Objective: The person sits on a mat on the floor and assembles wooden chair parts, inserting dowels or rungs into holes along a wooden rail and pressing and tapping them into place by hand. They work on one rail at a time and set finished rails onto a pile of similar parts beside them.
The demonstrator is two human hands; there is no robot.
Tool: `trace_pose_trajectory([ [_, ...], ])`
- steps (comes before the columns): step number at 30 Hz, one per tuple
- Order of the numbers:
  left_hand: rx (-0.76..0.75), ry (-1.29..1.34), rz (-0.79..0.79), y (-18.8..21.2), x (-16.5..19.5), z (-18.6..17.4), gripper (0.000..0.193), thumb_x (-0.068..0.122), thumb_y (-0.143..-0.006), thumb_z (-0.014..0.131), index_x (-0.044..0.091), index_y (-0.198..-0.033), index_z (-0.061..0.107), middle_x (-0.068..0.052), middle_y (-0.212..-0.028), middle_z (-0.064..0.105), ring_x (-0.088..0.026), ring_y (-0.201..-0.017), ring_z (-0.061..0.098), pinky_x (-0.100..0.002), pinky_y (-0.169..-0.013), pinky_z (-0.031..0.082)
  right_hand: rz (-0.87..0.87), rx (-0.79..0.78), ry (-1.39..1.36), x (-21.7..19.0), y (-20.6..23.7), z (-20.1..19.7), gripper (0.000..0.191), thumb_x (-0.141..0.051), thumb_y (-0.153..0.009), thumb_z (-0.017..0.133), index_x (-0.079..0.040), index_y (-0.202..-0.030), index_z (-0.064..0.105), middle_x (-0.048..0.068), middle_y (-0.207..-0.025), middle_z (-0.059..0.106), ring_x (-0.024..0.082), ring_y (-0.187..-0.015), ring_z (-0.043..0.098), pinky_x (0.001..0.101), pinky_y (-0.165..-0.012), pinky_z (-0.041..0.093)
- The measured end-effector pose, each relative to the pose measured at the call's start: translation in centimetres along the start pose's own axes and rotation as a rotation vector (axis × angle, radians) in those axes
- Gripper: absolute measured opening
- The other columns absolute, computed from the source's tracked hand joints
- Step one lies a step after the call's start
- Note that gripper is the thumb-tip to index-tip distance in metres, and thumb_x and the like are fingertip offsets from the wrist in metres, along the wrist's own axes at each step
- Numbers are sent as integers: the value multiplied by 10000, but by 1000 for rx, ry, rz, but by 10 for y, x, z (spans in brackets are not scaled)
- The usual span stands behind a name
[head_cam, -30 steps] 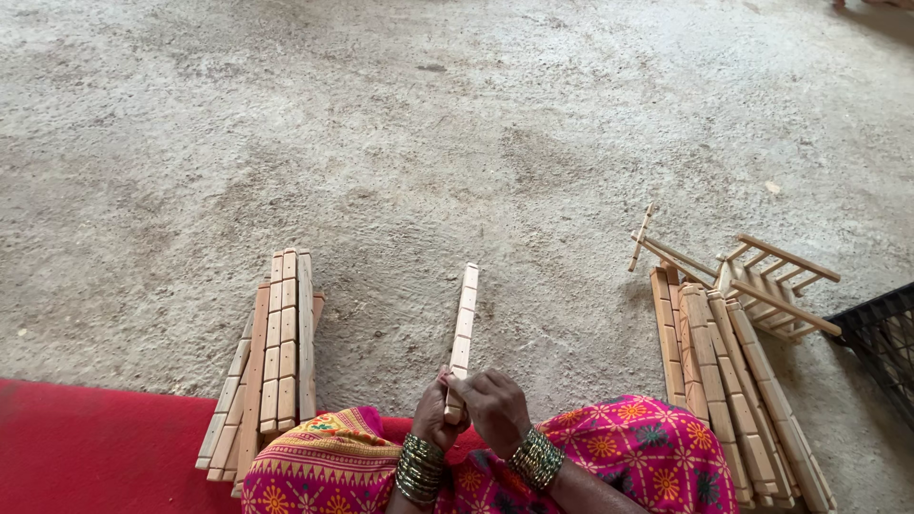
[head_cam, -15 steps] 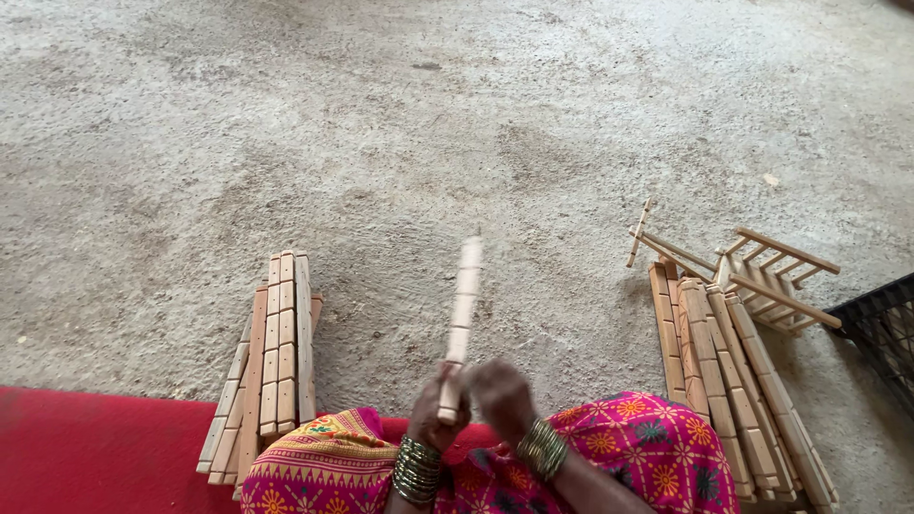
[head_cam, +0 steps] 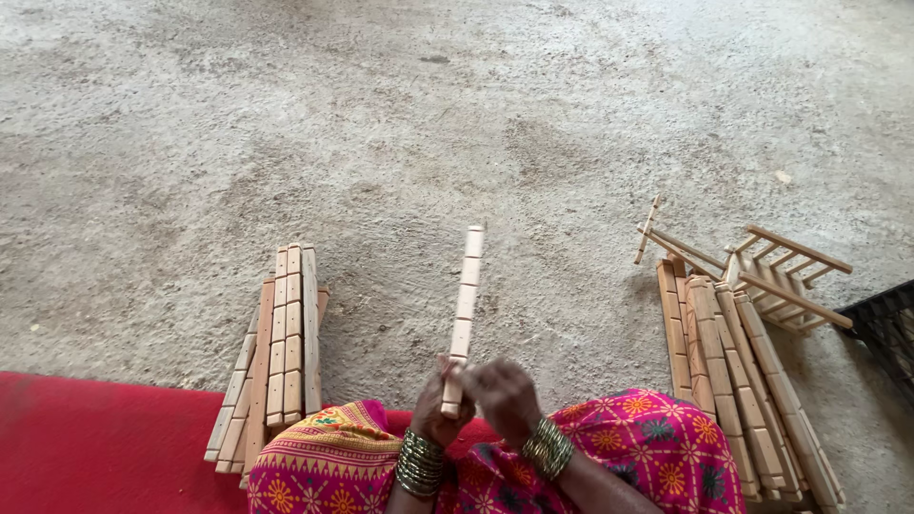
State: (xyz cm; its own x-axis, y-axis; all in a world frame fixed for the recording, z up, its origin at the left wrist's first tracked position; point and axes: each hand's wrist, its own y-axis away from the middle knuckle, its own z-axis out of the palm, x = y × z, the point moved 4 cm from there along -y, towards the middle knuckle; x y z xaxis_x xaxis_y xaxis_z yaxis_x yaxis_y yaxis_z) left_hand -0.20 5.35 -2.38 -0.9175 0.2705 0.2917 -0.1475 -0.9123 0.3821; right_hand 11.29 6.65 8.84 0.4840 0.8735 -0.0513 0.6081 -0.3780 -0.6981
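both gripping near end of notched wooden stick [head_cam: 464,305]: left hand [head_cam: 440,405] wrapped shut, right hand [head_cam: 502,395] curled beside. could slip, free end swinging down onto gritty floor [head_cam: 457,124].

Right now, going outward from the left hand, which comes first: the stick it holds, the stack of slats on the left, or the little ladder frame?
1. Stick, held in the left hand.
2. Slat stack, to its left.
3. Ladder frame, far right.

The lower end of the wooden slat [head_cam: 465,305] is hidden by the blurred hands. The black crate [head_cam: 885,328] is cut off at the right edge, the red mat [head_cam: 95,447] at the bottom.
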Motion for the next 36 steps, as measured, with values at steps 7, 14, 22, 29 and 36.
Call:
trace_pose_trajectory([
  [7,-314,-287,-177,16,-20,18,444,270,-984,619,21,-1335,512,-51,-721,624,-129,-488,588,-250,-401,510,418,60,739,155,5,8,268,-197,-1029,650,-57,-801,654,97,-692,637,146,-503,556,270,-391,495],
  [14,-388,-515,-281,26,-27,23,476,215,-1035,636,-48,-1383,444,-46,-833,647,-113,-634,627,-238,-533,540,978,366,220,238,23,-35,145,-57,-996,643,-54,-874,722,103,-952,757,157,-683,703,269,-497,570],
  [22,-492,-548,-381,45,-26,49,424,266,-1054,590,10,-1374,481,-78,-835,662,-112,-599,615,-214,-485,503,1005,780,-134,249,42,-57,358,86,-970,562,-68,-1250,724,125,-1146,767,158,-947,754,254,-772,627],
  [29,-427,-584,-323,44,-22,48,370,361,-1052,532,77,-1285,493,-92,-765,660,-118,-518,587,-211,-410,460,994,648,-51,230,29,-52,366,79,-974,557,-71,-1272,710,130,-1193,728,229,-996,726,326,-826,613],
  [36,-383,-591,-258,33,-30,37,380,381,-1111,458,34,-1263,480,-68,-735,622,-109,-515,585,-210,-390,465,1045,574,56,219,22,-43,273,-2,-998,589,-62,-1234,711,146,-1091,711,195,-863,710,285,-668,621],
])
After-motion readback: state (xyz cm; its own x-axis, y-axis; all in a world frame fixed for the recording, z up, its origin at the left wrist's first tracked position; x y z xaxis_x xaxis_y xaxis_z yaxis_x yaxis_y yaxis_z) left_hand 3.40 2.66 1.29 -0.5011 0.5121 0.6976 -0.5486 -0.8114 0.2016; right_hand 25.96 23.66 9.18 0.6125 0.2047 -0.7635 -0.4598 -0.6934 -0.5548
